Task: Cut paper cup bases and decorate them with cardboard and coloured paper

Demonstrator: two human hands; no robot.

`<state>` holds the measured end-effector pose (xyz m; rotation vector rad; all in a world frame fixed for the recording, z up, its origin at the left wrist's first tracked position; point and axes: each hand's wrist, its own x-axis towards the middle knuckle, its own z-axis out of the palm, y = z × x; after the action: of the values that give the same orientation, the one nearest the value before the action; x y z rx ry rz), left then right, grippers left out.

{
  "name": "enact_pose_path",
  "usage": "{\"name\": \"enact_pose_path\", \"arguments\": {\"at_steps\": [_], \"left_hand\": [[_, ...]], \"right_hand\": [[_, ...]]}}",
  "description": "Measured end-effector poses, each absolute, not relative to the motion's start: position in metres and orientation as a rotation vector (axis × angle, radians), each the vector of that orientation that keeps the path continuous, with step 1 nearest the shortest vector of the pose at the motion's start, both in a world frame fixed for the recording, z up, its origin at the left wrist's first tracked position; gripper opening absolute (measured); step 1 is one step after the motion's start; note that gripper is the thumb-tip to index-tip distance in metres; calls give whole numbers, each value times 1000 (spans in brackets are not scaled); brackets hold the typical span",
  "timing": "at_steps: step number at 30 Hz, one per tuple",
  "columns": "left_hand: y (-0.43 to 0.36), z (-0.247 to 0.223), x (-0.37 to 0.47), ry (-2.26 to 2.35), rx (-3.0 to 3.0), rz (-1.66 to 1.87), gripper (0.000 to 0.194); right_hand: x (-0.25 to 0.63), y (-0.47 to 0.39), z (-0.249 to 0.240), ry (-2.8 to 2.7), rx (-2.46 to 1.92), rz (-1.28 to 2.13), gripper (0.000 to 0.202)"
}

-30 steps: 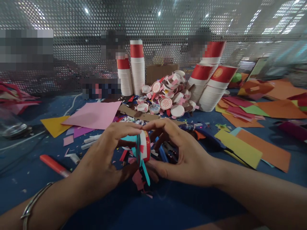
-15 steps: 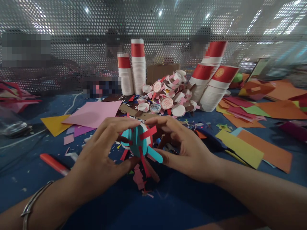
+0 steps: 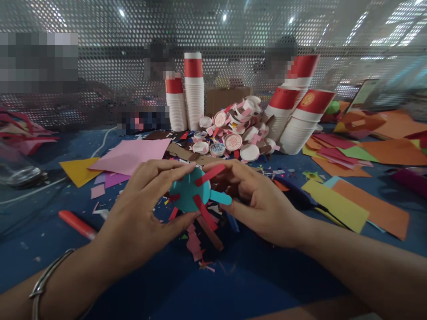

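Note:
Between my hands is a round turquoise paper piece (image 3: 190, 192) with red strips and one turquoise strip sticking out from its edge. My left hand (image 3: 142, 206) grips its left side, fingers on top and thumb below. Fingers of my right hand (image 3: 258, 200) curl behind the right side, the thumb at the tip of the turquoise strip (image 3: 220, 197). Below the piece, pink paper scraps (image 3: 194, 244) and a brown strip (image 3: 211, 235) lie on the blue table.
Stacked paper cups (image 3: 194, 98) stand behind a pile of small white discs (image 3: 249, 152). Coloured paper (image 3: 336, 204) lies right, pink sheets (image 3: 133, 155) left. A red pen (image 3: 76, 224) is beside my left wrist. Blue-handled scissors (image 3: 296, 195) lie behind my right hand.
The turquoise piece has turned so its flat face shows more fully. Its turquoise strip now points more nearly straight right, and my right thumb has moved up slightly with it.

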<state>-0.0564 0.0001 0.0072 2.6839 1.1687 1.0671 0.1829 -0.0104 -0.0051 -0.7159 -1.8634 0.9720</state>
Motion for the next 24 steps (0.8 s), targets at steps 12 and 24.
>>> {"name": "enact_pose_path", "arguments": {"at_steps": [12,24], "left_hand": [[-11,12,-59,1194,2530,976,86],[-4,17,-60,1093,2769,1235,48]], "right_hand": [[186,-7,-13,-1919,-744,775,40],[184,-8,-10,-1851,-791,715,17]]}}
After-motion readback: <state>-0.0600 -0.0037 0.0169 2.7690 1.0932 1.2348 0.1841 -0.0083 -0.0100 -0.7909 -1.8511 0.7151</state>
